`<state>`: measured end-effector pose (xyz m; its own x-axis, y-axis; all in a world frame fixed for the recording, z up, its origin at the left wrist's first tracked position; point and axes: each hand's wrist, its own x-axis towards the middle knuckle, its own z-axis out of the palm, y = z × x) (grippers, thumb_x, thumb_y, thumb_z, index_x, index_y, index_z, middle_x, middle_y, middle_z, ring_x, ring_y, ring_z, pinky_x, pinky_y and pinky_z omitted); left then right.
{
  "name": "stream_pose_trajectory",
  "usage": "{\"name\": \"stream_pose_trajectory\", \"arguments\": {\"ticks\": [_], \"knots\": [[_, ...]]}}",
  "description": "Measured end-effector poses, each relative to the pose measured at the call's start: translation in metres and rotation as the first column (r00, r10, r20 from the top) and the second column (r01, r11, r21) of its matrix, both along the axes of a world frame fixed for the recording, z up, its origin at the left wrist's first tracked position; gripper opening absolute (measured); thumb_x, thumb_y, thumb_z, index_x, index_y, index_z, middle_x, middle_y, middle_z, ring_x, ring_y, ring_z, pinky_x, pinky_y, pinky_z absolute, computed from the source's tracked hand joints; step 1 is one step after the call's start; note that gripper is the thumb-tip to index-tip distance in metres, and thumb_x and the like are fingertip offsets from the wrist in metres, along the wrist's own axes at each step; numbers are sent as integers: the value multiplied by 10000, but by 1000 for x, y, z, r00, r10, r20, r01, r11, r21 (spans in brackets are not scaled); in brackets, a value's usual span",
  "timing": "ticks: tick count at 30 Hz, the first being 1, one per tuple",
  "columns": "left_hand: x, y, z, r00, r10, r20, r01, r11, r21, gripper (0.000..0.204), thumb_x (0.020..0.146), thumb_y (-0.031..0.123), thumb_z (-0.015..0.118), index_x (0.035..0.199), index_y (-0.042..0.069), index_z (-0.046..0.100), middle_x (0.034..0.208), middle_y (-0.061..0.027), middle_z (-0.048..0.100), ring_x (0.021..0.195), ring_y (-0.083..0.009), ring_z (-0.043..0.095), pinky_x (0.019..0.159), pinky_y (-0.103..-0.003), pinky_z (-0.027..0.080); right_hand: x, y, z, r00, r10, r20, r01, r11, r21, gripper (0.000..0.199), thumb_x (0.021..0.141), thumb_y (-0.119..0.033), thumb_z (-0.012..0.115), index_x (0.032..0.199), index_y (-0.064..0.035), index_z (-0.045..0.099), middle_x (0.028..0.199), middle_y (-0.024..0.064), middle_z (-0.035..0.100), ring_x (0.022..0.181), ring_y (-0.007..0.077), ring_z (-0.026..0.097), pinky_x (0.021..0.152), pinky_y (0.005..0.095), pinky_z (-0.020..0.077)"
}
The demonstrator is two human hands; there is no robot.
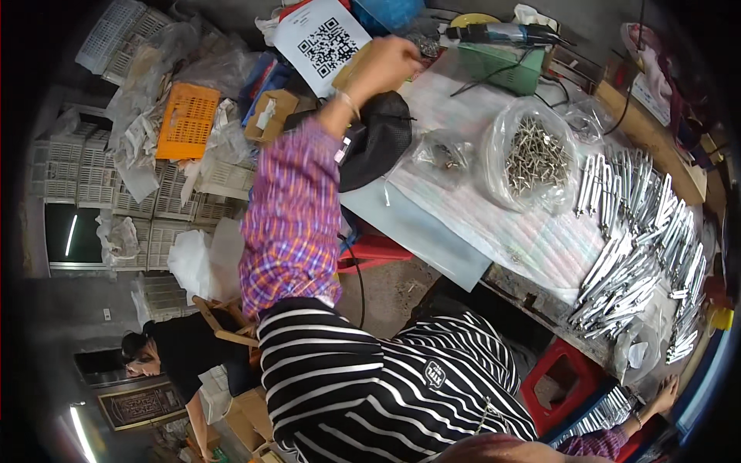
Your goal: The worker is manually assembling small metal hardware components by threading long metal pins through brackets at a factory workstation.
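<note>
My left hand (386,65) reaches far across to the back of the table, its fingers bent and drawn together. Just past the fingertips lies a small clear bag of metal parts (423,45); anything between the fingers is hidden. Out at the lower right, my right hand (661,397) rests by the table's edge with fingers stretched out, and nothing shows in it. Near it are a crumpled clear plastic bag (639,351) and a tray of slim metal pieces (606,413). Many silvery metal strips (633,262) lie in rows and heaps on the table's right part.
An open bag of screws (536,158) stands mid-table beside a smaller bag (448,157). Behind are a green box (502,68) and a power screwdriver (505,33). A black mesh bag (384,139) lies under my left arm. Red stools (559,386) stand below. Another person (193,351) bends at left.
</note>
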<state>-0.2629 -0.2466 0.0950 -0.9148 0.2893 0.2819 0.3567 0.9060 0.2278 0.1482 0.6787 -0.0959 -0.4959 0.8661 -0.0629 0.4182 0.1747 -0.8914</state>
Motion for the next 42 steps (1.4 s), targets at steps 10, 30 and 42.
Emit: {"name": "stream_pose_trajectory", "arguments": {"ticks": [10, 30, 42], "knots": [[-97, -75, -23, 697, 440, 567, -318, 898, -305, 555, 585, 330, 784, 1038, 39, 645, 1081, -194, 611, 977, -304, 601, 824, -368, 475, -10, -285, 100, 977, 207, -57, -199, 972, 129, 311, 922, -195, 523, 1192, -46, 567, 987, 11, 619, 730, 31, 502, 644, 173, 411], [-102, -79, -34, 738, 554, 385, -321, 790, -522, 308, 609, 90, 599, 889, -18, 666, 944, -255, 626, 909, -363, 619, 799, -384, 507, -50, -461, 115, 900, 428, -78, -433, 863, -262, 231, 915, -63, 496, 1112, 34, 568, 867, 73, 595, 650, 81, 533, 551, 179, 432], [-82, -61, 30, 893, 305, 332, -325, 946, 5, 282, 665, 231, 698, 840, 15, 656, 779, -134, 664, 686, -234, 659, 630, -323, 521, -57, -490, 100, 772, 609, -182, -635, 722, -275, 179, 857, 18, 528, 1012, 40, 615, 783, 29, 602, 584, 59, 524, 519, 175, 400]]}}
